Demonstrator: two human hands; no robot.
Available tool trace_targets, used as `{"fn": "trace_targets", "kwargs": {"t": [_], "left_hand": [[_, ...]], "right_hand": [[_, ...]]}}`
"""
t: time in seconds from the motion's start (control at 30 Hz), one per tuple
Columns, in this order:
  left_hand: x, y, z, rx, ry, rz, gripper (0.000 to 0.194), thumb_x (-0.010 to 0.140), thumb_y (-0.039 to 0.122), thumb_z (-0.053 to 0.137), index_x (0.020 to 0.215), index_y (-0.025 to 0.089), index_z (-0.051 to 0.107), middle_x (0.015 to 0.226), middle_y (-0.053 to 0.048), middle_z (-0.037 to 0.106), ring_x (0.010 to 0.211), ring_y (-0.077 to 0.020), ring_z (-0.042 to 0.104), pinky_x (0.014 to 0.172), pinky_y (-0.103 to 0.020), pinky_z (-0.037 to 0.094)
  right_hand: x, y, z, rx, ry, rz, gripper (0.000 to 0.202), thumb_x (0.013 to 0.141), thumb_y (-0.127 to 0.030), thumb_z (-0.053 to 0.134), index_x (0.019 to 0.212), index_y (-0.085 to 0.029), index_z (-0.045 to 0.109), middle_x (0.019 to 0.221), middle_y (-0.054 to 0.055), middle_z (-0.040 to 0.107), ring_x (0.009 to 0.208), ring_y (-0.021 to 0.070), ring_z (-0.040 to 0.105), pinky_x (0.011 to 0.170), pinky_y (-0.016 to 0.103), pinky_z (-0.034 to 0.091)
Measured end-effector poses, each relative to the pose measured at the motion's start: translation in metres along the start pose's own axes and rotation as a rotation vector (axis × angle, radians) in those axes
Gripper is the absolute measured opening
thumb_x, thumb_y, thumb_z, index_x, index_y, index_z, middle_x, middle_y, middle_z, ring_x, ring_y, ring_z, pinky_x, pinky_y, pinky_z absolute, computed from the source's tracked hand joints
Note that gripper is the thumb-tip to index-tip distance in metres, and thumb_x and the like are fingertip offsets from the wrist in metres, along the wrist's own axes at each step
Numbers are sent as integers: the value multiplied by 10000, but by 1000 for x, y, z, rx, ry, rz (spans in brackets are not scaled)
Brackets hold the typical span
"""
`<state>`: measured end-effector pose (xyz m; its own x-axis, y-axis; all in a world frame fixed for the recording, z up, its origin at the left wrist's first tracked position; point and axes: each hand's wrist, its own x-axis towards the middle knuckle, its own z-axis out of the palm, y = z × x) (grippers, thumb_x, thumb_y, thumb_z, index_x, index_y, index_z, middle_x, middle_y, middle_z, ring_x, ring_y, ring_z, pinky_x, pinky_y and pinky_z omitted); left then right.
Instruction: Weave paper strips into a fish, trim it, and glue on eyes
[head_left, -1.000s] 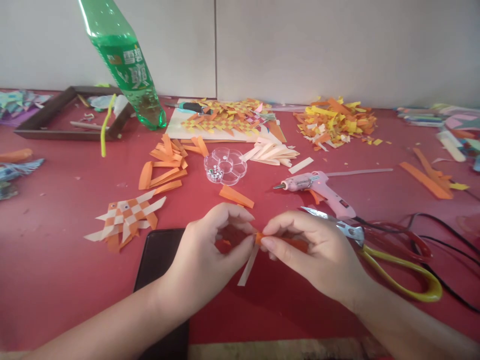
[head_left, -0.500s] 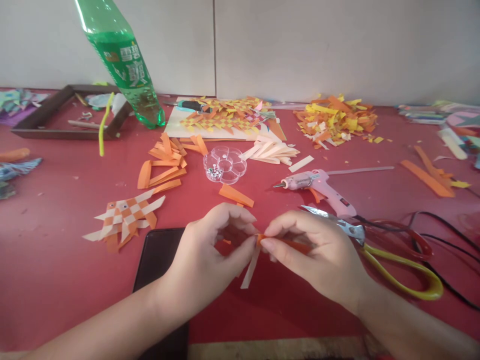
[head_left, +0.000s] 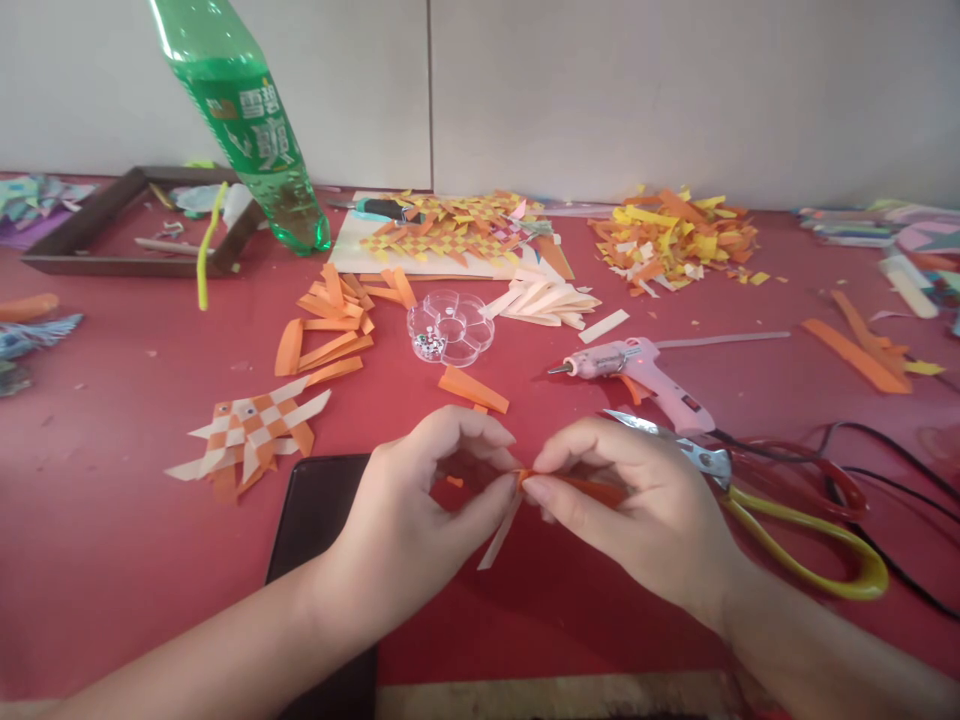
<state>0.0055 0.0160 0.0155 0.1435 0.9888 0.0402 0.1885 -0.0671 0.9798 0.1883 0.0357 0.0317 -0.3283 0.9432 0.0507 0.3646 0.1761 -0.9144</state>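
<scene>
Cream paper strip: lower centre, long axis slanting, free end pointing down-left.
Grip: left hand and right hand pinch the strips' crossing.
Orange paper strip: right of centre, long axis nearly crosswise, pointing right.
Risk: loosened fingertips could let the narrow fold spring open.

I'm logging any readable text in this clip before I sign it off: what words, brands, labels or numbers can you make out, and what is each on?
"雪碧", on the green bottle's label.
Larger stylized lettering below it on the same label: too blurred to quote surely.
Small patch beside "雪碧": unreadable.
Marks on the pink glue gun: too small to read.
No other text is legible.
</scene>
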Motion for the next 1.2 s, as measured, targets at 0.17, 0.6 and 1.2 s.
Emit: {"fn": "trace_targets", "kwargs": {"t": [0.17, 0.6, 1.2], "left_hand": [[-1, 0, 0, -3, 0, -2, 171, 830, 163, 652, 962, 244, 580, 822, 23, 709, 756, -116, 688, 696, -205, 562], [-1, -3, -1, 11, 11, 67, 207, 819, 99, 631, 952, 244, 568, 779, 59, 695, 680, -73, 669, 664, -166, 551], [0, -1, -1, -38, 34, 80, 183, 825, 128, 657, 939, 244, 573, 844, 38, 680, 774, -96, 673, 718, -199, 561]], "right_hand": [[0, 0, 0, 5, -1, -5, 83, 811, -211, 669, 744, -209, 621, 640, -15, 674, 563, 99, 649, 550, 171, 543], [0, 1, 0, -7, 2, -68, 88, 816, -178, 676, 761, -215, 619, 653, -43, 680, 565, 66, 649, 560, 120, 532], [-7, 6, -2, 92, 5, -40, 116, 863, -214, 634, 860, -248, 523, 722, -61, 628, 602, 74, 644, 562, 155, 522]]}}
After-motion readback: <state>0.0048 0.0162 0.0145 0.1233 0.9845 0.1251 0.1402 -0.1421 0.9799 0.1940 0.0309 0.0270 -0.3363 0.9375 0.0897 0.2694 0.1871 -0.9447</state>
